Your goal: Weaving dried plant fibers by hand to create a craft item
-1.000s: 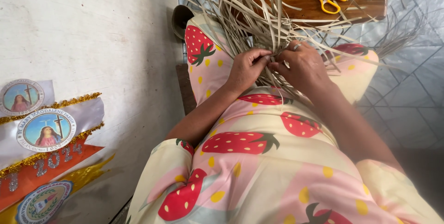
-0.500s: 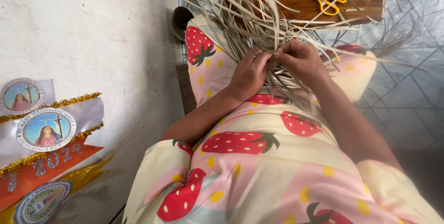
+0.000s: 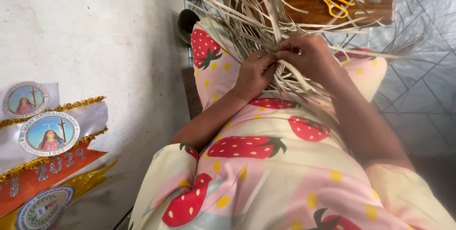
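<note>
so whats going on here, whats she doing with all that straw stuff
A person sits in a strawberry-print dress and works a bundle of dried leaf strips over the lap. The left hand and right hand meet at the point where the strips gather, fingers pinching individual strips, with loose ends fanning out away from the body. Yellow-handled scissors lie untouched on a wooden board beyond the strips. A white wall with decorated sashes is to the left.

Strips [image 3: 251, 11] on lap, fanning over stool [image 3: 375, 14] ahead. Scissors [image 3: 336, 7] on stool. Sashes [image 3: 47, 140] on wall at left.
</note>
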